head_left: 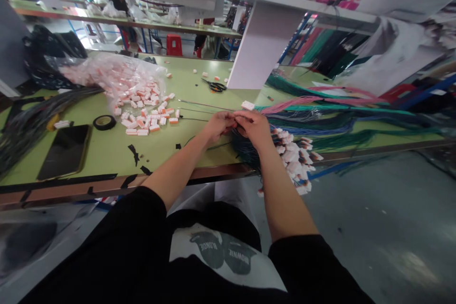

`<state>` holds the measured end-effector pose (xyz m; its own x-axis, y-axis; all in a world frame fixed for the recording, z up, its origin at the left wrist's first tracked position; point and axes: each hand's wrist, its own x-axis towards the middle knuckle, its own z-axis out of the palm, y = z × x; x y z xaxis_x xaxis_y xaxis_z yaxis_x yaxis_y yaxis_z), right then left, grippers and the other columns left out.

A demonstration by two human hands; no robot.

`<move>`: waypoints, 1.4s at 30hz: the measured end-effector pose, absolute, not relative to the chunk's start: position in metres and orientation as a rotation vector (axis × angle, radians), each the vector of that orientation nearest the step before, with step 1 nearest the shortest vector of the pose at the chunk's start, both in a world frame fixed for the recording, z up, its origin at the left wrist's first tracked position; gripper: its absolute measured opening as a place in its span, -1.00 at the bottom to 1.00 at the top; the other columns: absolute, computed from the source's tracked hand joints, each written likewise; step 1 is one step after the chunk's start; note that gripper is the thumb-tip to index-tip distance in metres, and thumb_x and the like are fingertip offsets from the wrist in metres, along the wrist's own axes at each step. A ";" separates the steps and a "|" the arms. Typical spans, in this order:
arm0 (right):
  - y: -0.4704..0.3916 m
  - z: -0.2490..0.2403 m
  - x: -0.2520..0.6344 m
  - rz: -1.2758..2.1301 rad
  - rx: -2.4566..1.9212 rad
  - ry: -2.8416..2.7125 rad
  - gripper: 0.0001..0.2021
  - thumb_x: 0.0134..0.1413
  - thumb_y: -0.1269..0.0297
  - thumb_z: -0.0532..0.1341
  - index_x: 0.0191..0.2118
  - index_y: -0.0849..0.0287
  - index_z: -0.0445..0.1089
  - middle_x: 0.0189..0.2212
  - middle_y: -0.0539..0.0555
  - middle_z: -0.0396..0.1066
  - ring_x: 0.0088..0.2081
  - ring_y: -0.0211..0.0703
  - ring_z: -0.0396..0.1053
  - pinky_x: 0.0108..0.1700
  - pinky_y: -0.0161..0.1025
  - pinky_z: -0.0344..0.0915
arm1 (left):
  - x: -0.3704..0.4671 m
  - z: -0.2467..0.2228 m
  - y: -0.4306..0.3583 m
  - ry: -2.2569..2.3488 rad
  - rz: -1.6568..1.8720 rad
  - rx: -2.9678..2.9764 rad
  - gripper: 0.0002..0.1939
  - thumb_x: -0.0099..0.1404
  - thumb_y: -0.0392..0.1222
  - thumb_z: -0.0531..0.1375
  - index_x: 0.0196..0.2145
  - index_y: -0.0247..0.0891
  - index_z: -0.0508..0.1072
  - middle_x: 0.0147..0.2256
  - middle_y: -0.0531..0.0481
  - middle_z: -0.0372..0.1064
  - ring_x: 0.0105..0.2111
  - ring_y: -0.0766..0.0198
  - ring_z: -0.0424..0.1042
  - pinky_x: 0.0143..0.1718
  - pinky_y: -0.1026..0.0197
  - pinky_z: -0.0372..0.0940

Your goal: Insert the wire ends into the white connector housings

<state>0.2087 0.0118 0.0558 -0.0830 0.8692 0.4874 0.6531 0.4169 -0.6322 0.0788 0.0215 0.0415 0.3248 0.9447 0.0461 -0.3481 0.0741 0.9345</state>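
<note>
My left hand [220, 126] and my right hand [253, 127] meet fingertip to fingertip just above the table. Thin dark wires [199, 105] run in from the left to the pinched fingers of my left hand. The fingers of my right hand are closed too; what sits between them is hidden. A white connector housing [248, 105] shows just behind my right knuckles. Below my hands a bundle of dark wires [245, 149] hangs at the table edge. Beside my right forearm lies a cluster of wired white-and-orange connectors [292, 159].
Loose connector housings [144, 118] spill from a clear plastic bag [121, 73]. Scissors [214, 86], black tape [104, 122] and a phone [64, 152] lie on the green table [117, 152]. A white post [261, 47] stands ahead; coloured wire bundles [342, 118] stretch right.
</note>
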 end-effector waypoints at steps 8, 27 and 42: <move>0.013 0.061 0.211 0.566 -1.380 -1.699 -0.59 -0.14 0.22 0.18 -0.08 0.11 0.45 -0.71 -0.14 0.12 -0.61 -0.29 0.12 -0.43 -0.24 0.21 | 0.077 0.045 0.016 0.671 1.092 1.117 -0.91 0.08 -0.45 0.11 -0.52 -0.35 0.28 -0.70 0.18 0.15 -0.76 0.57 0.01 -0.68 0.40 -0.15; -0.006 0.051 0.215 -0.413 -1.560 -2.117 -0.75 0.04 0.23 0.04 -0.28 0.18 0.43 -0.40 0.16 0.45 -0.30 0.01 0.34 -0.28 -0.16 0.14 | 0.080 0.050 0.014 0.771 1.084 1.068 -0.77 0.20 -0.39 0.06 -0.60 -0.33 0.23 -0.74 0.17 0.13 -0.81 0.57 -0.06 -0.73 0.40 -0.23; 0.028 0.037 0.200 0.264 -1.181 -1.808 -0.73 -0.06 0.36 0.05 -0.30 0.12 0.48 -0.28 0.06 0.49 -0.15 -0.09 0.39 -0.07 -0.12 0.26 | 0.069 0.044 0.030 0.600 0.779 0.860 -0.74 0.18 -0.36 0.15 -0.60 -0.34 0.17 -0.71 0.17 0.11 -0.83 0.61 -0.13 -0.78 0.47 -0.23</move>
<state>0.2005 0.0281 0.0366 -0.1066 0.8077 0.5799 0.6080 0.5144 -0.6047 0.0687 0.0300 0.0445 0.5811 0.7992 -0.1535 -0.3524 0.4172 0.8377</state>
